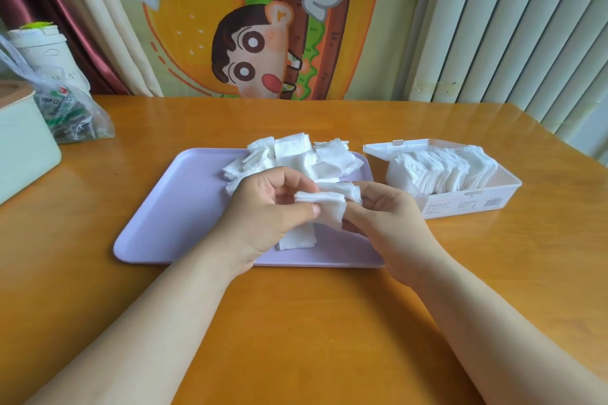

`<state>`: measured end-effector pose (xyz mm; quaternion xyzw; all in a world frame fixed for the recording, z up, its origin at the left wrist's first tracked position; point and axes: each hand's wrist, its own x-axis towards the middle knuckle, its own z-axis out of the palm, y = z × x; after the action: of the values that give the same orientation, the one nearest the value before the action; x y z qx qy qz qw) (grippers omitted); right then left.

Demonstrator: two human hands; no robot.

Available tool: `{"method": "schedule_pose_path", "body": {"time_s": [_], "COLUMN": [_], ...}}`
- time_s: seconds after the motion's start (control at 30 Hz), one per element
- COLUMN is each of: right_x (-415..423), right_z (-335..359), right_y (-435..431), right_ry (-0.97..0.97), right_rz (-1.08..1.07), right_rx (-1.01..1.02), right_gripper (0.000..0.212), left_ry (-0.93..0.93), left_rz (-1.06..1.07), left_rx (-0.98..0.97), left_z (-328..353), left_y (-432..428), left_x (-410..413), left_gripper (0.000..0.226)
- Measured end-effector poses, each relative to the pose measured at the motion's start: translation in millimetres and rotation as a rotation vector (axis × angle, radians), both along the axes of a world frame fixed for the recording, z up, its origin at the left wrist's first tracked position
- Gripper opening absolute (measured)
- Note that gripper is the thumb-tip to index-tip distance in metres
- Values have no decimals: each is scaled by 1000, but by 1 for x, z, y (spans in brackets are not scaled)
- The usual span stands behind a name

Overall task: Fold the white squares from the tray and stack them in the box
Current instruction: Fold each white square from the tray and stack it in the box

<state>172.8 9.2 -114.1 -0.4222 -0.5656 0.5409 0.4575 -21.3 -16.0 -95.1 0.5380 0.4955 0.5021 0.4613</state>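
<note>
Where the two hands meet, held square (329, 204): a soft white cotton square, bent partway into a fold. Its long side runs left to right between the hands, above the near right part of the tray.
Left hand (269, 204): thumb and fingers pinch the left end of the held square.
Right hand (385, 220): fingers curled, pinching the right end; how the thumb lies I cannot tell.
Tray (171, 207): lilac and rectangular, straight ahead of the person on the wooden table (296, 322).
Loose pile (296, 158): white squares heaped at the tray's far right corner, some overhanging the far rim.
Single square (297, 237): lies flat on the tray just below the hands.
Box (467, 204): clear plastic, lid (394, 146) open and tipped back. It stands on the table just beside the tray's right edge, long side running left to right.
Stack in box (444, 171): white squares packed in leaning rows, filling most of it.
Key relation: the box lies to the right of the hands and a little farther away. The right hand is nearer, so it looks best placed to carry the square across once the fold is pressed.
</note>
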Motion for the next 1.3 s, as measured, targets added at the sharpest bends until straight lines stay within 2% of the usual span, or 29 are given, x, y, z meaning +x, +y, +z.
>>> {"method": "schedule_pose_path", "body": {"time_s": [0.13,0.33,0.7,0.77,0.83,1.0,1.1,1.17,1.23,1.3], "right_x": [4,6,6,8,8,1,-1,-1,0,0], "right_z": [4,3,7,8,6,-8,-7,-8,-11,-12], "right_y": [-2,0,-3,-2,-2,1,2,1,2,1], "right_ry": [1,-15,-32,-5,-24,-40,-4,-67,-162,-238], "right_rz": [98,184,263,304,292,13,-2,-43,-77,-78], "right_rx": [17,20,-9,-25,20,86,101,162,233,261], "right_gripper": [16,28,36,30,21,16,22,32,41,40], "left_ry": [16,61,116,141,252,699,852,928,992,1053], "left_rz": [8,50,138,155,171,54,-19,-53,-69,-77], "left_rx": [-7,25,38,49,75,47,22,20,-23,-71], "left_z": [-2,-7,-7,-9,-9,-3,-3,-4,-4,-4], "left_y": [0,2,2,2,4,4,4,6,7,6], "left_x": [-2,0,6,8,7,-18,-23,-23,-24,-24], "left_gripper": [23,21,17,16,17,27,41,47,41,31]}}
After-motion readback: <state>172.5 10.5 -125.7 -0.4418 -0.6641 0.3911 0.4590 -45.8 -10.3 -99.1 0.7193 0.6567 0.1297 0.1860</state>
